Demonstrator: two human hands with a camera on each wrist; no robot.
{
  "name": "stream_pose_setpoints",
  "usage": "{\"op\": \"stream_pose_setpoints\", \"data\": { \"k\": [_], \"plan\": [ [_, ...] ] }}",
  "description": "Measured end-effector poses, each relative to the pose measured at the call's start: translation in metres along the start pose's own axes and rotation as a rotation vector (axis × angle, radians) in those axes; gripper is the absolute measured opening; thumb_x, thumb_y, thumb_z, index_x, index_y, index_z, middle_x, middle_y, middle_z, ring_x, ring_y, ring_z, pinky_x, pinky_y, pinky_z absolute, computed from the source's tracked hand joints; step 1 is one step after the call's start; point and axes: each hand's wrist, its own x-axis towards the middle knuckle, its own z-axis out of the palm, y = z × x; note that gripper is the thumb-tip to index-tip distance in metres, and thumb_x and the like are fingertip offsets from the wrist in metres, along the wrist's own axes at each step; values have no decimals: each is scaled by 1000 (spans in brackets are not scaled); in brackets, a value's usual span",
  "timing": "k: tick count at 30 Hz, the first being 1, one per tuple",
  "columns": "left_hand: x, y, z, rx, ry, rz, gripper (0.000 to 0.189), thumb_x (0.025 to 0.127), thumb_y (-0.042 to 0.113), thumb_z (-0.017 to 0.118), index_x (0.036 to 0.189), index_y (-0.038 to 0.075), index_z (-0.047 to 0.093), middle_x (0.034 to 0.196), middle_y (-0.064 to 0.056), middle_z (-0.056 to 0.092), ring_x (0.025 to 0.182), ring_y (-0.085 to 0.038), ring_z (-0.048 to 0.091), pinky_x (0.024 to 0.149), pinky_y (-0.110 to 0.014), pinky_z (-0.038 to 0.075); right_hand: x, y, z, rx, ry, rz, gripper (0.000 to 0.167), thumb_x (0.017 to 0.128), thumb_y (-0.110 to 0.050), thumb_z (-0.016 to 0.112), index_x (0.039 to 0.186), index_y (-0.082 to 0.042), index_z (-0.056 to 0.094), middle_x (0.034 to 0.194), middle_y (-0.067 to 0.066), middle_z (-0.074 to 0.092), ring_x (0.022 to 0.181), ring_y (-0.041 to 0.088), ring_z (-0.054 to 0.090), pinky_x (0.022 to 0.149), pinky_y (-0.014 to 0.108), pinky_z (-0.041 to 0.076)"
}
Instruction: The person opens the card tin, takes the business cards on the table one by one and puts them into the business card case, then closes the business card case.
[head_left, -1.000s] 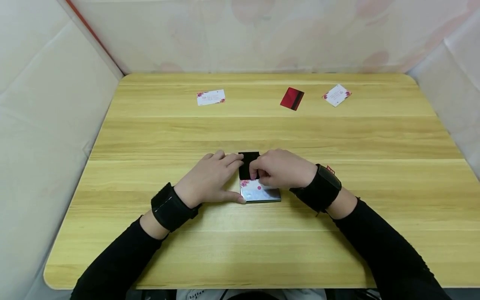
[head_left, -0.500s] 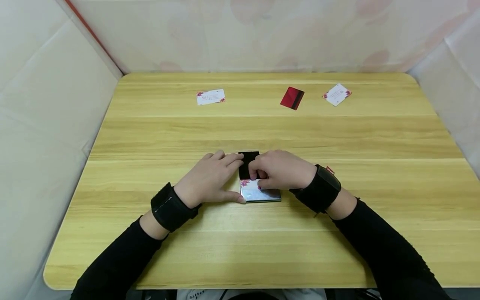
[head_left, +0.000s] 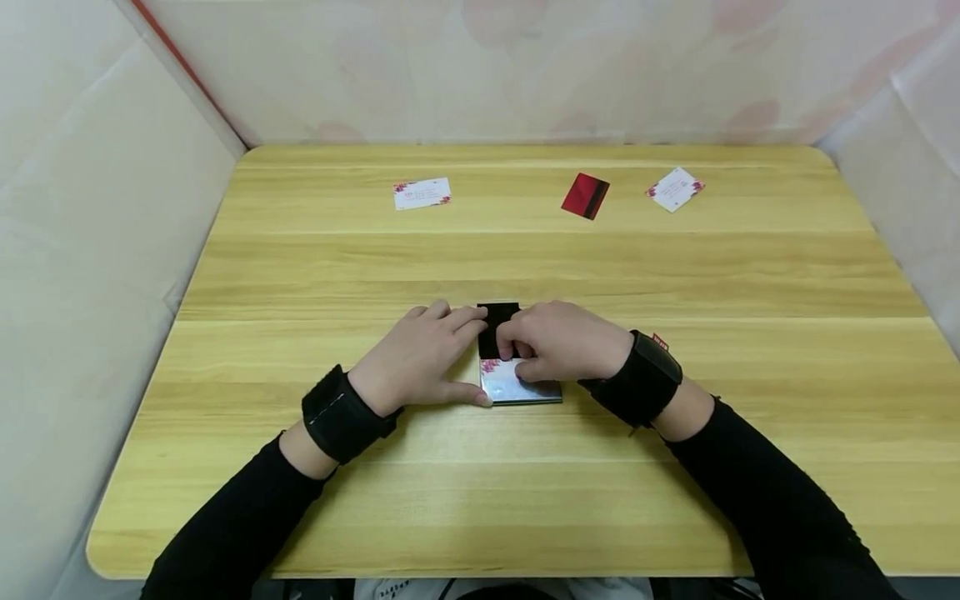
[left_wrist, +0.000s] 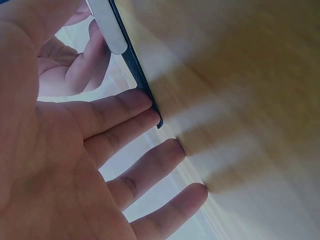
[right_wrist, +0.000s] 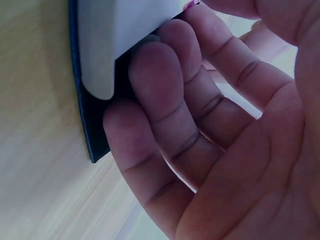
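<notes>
Left hand (head_left: 423,358): fingers straight and a little spread, holding nothing; the thumb meets the near left corner of the black holder (head_left: 492,340) and two fingertips touch its left edge, so I read it as a brace. Right hand (head_left: 566,342): fingers bent, tips resting on the holder's black far half, thumb over the floral white card (head_left: 498,372) on its near half. I cannot tell whether thumb and fingers pinch the card or only press on it. Holder lies flat on the tabletop (head_left: 450,500), about midway between its left and right edges and well in from the near edge. Toward the far edge I log three loose cards, all apart from the hands: a white floral one (head_left: 422,193) left of middle, a red one (head_left: 586,197) with a dark stripe right of middle, and a second floral one (head_left: 675,189) nearer the far right corner. Step in hand, my judgement: working the card into the holder's near half. Next move, as I see it, calls for light, even pressure toward the near edge with the left brace kept firm; a skewed push might bend the card.
</notes>
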Motion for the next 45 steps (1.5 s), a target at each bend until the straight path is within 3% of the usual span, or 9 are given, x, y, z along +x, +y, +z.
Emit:
{"op": "stream_pose_setpoints", "data": {
  "k": [6,9,13,17,23,26,30,37,45],
  "plan": [
    [0,-1,-1,10,4,-3,99,76,80,61,143,8,53,152,-6,46,118,-29,50,99,-49,46,-1,6,-7,10,50,-10,6,88,-25,72,89,-23,67,68,-10,55,64,6,52,59,28,44],
    [2,-1,-1,7,7,-3,99,76,80,61,144,8,53,152,-6,46,119,-29,50,99,-49,46,-4,20,-15,4,110,32,6,90,-29,71,89,-25,66,67,-11,56,63,7,53,58,29,44],
    [4,0,1,3,-3,-2,100,77,80,61,145,8,52,153,-5,45,121,-29,50,100,-49,46,-10,58,-28,-24,221,165,5,93,-28,67,94,-23,69,77,-7,63,72,12,57,66,34,47],
    [7,1,1,8,-7,3,99,78,79,60,145,8,51,154,-6,45,122,-29,50,101,-49,45,-20,104,-45,-81,279,356,25,95,-28,60,114,-14,69,111,9,68,100,27,61,86,47,49],
    [8,3,1,9,-21,-13,99,77,79,62,145,8,51,154,-5,44,120,-29,49,101,-48,45,-36,158,-72,-116,213,562,67,99,-44,54,151,-4,40,153,32,33,139,51,32,103,68,34],
    [8,4,2,15,-26,-14,99,77,80,61,146,9,50,154,-4,44,120,-28,49,101,-48,45,-47,176,-78,-97,167,633,86,98,-56,49,158,0,21,158,36,14,145,53,16,105,73,27],
    [8,5,3,15,-23,-2,99,78,80,60,146,9,50,154,-5,43,121,-28,49,101,-48,45,-57,190,-79,-60,81,712,98,97,-66,40,158,2,6,158,40,2,146,55,7,106,74,23],
    [9,3,2,23,-20,-6,100,77,81,59,146,9,50,154,-5,43,121,-28,49,100,-48,46,-55,189,-74,-50,56,673,93,99,-64,36,159,-1,6,158,37,12,142,56,21,109,70,24],
    [10,3,1,14,-24,-7,100,78,80,60,146,8,50,155,-5,43,122,-29,49,102,-48,45,-51,156,-62,-94,56,491,72,98,-49,56,146,3,45,148,32,37,135,46,38,109,62,32]
  ]
}}
